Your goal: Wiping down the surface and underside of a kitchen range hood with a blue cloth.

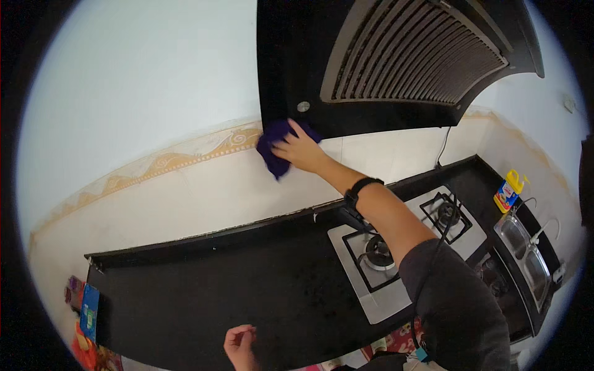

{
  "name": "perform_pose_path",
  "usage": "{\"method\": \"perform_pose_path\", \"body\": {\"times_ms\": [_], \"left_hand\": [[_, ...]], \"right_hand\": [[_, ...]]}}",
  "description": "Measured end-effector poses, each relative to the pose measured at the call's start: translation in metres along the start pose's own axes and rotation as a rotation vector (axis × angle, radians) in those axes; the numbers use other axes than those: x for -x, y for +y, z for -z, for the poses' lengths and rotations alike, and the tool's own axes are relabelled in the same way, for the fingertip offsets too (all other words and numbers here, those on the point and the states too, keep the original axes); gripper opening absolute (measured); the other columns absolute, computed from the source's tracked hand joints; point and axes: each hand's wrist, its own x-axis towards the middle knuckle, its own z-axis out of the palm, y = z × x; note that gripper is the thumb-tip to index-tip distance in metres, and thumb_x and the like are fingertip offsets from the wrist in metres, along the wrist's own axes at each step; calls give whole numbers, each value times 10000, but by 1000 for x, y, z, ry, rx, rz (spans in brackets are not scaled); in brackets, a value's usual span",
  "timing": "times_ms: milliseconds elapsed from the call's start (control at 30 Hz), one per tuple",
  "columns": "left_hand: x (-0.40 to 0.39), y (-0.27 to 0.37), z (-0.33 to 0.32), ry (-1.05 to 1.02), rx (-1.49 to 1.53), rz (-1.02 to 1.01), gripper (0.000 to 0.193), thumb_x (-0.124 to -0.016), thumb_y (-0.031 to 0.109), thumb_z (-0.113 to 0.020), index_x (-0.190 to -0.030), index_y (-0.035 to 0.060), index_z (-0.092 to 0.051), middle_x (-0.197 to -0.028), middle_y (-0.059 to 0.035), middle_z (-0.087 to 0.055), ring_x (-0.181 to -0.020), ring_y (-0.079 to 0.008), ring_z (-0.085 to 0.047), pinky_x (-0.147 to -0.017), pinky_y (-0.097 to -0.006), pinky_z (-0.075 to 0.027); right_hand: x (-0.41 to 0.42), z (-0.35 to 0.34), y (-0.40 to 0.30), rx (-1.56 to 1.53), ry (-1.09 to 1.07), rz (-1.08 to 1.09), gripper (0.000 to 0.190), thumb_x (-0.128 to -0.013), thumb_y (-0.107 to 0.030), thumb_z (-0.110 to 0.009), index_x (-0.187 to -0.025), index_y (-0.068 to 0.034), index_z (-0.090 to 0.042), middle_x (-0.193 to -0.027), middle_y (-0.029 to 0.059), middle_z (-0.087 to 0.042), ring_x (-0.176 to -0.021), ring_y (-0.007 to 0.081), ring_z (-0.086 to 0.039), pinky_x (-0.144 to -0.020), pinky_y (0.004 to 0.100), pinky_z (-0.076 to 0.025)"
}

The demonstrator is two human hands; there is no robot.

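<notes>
My right hand (301,150) presses a dark purple cloth (274,160) to the lower left corner of a black range hood (287,60). Part of the cloth hangs below the hood's edge, in front of the tiled wall (232,185). My right arm, with a black band at the wrist, reaches up across the gas stove (341,250) and hides part of it. Low in the view, my left hand (241,343) hovers over the black countertop (195,301), its fingers curled and no object visible in them.
A slatted filter grille (417,60) covers the hood's underside. To the right, a yellow bottle (506,192) stands beside a steel double sink (515,236). At the counter's left end is a blue box (89,311). A black cable (429,273) hangs near my right sleeve.
</notes>
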Motion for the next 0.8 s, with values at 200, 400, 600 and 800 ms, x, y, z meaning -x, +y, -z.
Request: {"method": "perform_pose_path", "body": {"times_ms": [200,400,600,800], "left_hand": [[12,-10,85,262,-29,-58,79,-796,16,-536,-854,52,-576,-761,-22,-580,-605,-59,-495,-536,-181,-401],[-4,-1,75,210,-74,-77,75,-808,37,-528,-861,54,-579,-779,-19,-581,-631,-68,-506,-564,-190,-410],[-7,-11,19,-9,57,19,63,-817,52,-531,-868,37,-565,-839,-40,-579,-751,-117,-540,-666,-231,-450],[15,-22,41,59,9,23,52,-810,49,-539,-855,45,-566,-781,-39,-582,-635,-83,-505,-573,-210,-421]], "right_hand": [[30,48,33,47,-85,-11,81,-683,-155,-512,-726,-167,-579,-775,14,-521,-874,222,-448,-882,436,-334],[-77,220,121,427,377,-274,167,-607,-196,-555,-757,-143,-604,-816,66,-555,-916,270,-473,-906,534,-284],[-64,124,128,354,421,-159,336,-579,-195,-568,-891,-90,-634,-984,106,-567,-1088,313,-409,-998,504,-195],[53,14,47,18,-53,-16,263,-667,-147,-528,-915,-194,-602,-1018,13,-570,-1111,218,-410,-1008,460,-210]]}}
